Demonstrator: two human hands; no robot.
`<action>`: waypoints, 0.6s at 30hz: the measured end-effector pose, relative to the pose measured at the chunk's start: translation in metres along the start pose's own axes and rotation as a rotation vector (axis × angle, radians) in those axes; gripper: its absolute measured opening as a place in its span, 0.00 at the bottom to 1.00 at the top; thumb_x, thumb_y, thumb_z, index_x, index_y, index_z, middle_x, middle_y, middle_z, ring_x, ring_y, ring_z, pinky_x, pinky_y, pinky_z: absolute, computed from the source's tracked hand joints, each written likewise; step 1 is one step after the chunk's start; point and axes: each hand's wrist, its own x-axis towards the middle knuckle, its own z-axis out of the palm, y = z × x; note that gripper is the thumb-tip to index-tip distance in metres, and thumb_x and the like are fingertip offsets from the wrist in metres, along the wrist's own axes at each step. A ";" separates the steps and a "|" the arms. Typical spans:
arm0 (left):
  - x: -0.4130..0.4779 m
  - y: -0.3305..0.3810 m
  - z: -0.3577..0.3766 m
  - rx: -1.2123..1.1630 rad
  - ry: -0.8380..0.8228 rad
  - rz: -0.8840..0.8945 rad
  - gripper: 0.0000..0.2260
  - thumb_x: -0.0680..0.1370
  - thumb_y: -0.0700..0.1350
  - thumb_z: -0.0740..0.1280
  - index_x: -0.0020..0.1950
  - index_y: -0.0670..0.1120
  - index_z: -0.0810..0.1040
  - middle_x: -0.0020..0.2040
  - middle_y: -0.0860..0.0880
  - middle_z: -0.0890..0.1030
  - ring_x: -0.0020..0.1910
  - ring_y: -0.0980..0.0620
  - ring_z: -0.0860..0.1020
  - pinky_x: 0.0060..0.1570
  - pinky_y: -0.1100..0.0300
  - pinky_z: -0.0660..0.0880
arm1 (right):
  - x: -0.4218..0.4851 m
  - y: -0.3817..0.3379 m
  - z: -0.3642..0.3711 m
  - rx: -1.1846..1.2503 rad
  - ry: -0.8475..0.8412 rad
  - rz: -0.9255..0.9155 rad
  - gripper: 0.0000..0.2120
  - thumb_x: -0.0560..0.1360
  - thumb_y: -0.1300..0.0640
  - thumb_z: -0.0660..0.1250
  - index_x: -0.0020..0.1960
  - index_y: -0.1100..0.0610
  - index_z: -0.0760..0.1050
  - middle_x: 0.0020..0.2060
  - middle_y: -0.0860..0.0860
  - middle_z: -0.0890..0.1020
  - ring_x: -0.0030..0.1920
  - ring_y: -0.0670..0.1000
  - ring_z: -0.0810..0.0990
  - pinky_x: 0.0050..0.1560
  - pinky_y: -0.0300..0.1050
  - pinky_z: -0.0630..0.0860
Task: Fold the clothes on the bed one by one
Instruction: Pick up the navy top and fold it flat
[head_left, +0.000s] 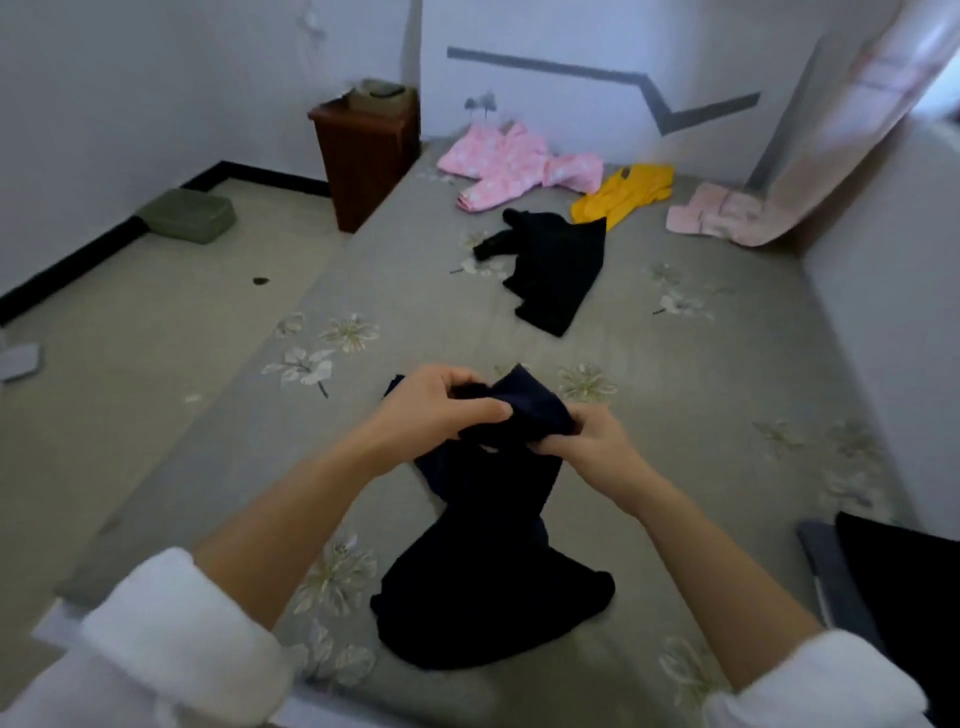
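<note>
A dark navy garment (488, 561) hangs crumpled from both my hands down onto the grey flowered bed (675, 415). My left hand (441, 405) and my right hand (597, 441) both grip its bunched upper edge, close together above the bed. Farther back lie a black garment (550, 270), a pink patterned garment (509, 166), a yellow garment (623, 195) and a pale pink garment (711, 213).
A dark wooden nightstand (363, 150) stands at the bed's far left corner. A green box (189, 215) sits on the floor by the wall. A dark folded item (904, 587) lies at the bed's near right edge. A wall runs along the right.
</note>
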 end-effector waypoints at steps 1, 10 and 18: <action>-0.003 0.009 -0.002 -0.060 -0.035 0.001 0.06 0.73 0.42 0.72 0.49 0.45 0.82 0.42 0.51 0.85 0.42 0.55 0.83 0.41 0.65 0.78 | -0.003 -0.009 -0.010 0.021 0.082 -0.026 0.08 0.73 0.70 0.67 0.49 0.62 0.81 0.37 0.49 0.84 0.38 0.43 0.82 0.38 0.34 0.76; 0.003 0.023 -0.019 0.352 0.249 0.047 0.08 0.74 0.45 0.72 0.36 0.44 0.80 0.29 0.52 0.81 0.31 0.55 0.80 0.34 0.61 0.73 | -0.039 -0.079 -0.071 -0.184 0.271 -0.423 0.16 0.74 0.70 0.66 0.35 0.53 0.67 0.24 0.41 0.70 0.27 0.38 0.66 0.28 0.31 0.61; 0.006 0.059 -0.005 0.231 0.310 0.299 0.08 0.83 0.50 0.57 0.48 0.56 0.75 0.36 0.56 0.78 0.34 0.62 0.76 0.36 0.63 0.70 | -0.052 -0.113 -0.097 -0.370 0.529 -0.529 0.15 0.75 0.63 0.68 0.34 0.52 0.67 0.24 0.44 0.67 0.26 0.40 0.64 0.27 0.34 0.59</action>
